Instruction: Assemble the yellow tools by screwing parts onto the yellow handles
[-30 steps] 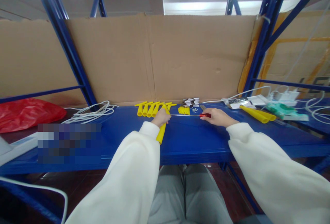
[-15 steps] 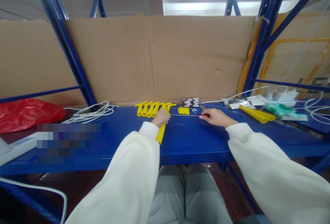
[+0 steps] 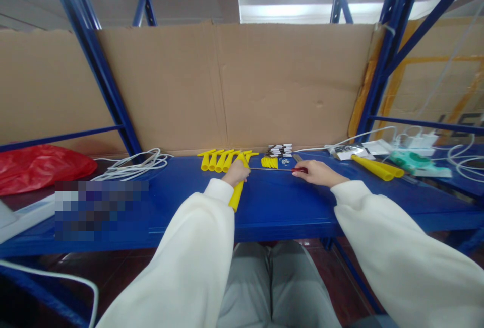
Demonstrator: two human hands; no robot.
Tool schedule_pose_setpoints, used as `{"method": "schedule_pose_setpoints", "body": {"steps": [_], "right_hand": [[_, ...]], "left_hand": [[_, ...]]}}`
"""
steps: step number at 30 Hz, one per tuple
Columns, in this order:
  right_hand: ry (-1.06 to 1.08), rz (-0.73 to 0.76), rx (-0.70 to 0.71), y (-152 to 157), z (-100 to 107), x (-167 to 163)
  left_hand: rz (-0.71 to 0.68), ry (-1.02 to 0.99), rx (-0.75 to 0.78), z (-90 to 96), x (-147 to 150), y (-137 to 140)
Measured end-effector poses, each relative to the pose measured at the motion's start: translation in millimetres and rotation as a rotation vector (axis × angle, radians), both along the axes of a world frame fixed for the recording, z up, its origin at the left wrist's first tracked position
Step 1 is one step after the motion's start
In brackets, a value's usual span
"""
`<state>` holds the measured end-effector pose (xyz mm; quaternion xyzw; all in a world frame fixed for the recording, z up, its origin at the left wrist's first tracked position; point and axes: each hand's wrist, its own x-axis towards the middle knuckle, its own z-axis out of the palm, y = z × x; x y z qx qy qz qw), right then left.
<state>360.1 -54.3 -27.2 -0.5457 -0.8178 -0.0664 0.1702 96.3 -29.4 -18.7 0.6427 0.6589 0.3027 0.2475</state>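
My left hand [image 3: 236, 172] is closed round a yellow tapered plastic tube [image 3: 236, 198], whose wide end points toward me. In my right hand [image 3: 316, 173] is the red handle of a screwdriver [image 3: 299, 170]. Its long thin shaft runs left across to the tube at my left hand; where the tip meets the tube is hidden by the fingers. Just beyond my left hand stands a row of yellow T-shaped pieces [image 3: 219, 160] with tubular ends. Between the hands, toward the back, lie small yellow flat pieces [image 3: 269, 162] and a cluster of tiny silvery screws [image 3: 285, 162].
A stack of black-and-white pieces [image 3: 280, 150] sits against the cardboard wall [image 3: 295, 86]. More yellow tubes [image 3: 374, 168] lie at the right, near white cables and a green-and-white packet [image 3: 416, 162]. Coiled white cable [image 3: 139, 166] and a red bag [image 3: 45, 168] are on the left.
The red screwdriver handle shows slightly more between my right fingers, which have shifted a little on it. My left hand and the tube stay in place.
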Motion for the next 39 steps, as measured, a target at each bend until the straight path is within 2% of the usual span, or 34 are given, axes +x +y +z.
{"method": "schedule_pose_setpoints", "body": {"steps": [7,18,25,32,39], "right_hand": [[0.008,0.019,0.044,1.4,-0.9,3.7],[0.038,0.027,0.004,1.7,-2.3,2.1],[0.010,0.036,0.021,-0.7,1.0,1.7],[0.020,0.042,0.021,4.6,-4.2,4.7],[0.067,0.030,-0.007,2.7,-2.6,2.5]], "left_hand": [[-0.025,-0.023,0.008,-1.6,0.2,1.3],[-0.008,-0.010,0.009,-3.5,-1.1,3.8],[-0.033,-0.006,0.017,-2.7,-0.7,2.9],[-0.028,0.022,0.020,-6.2,-2.5,7.4],[-0.014,0.017,0.003,-1.6,-0.7,1.6]]}}
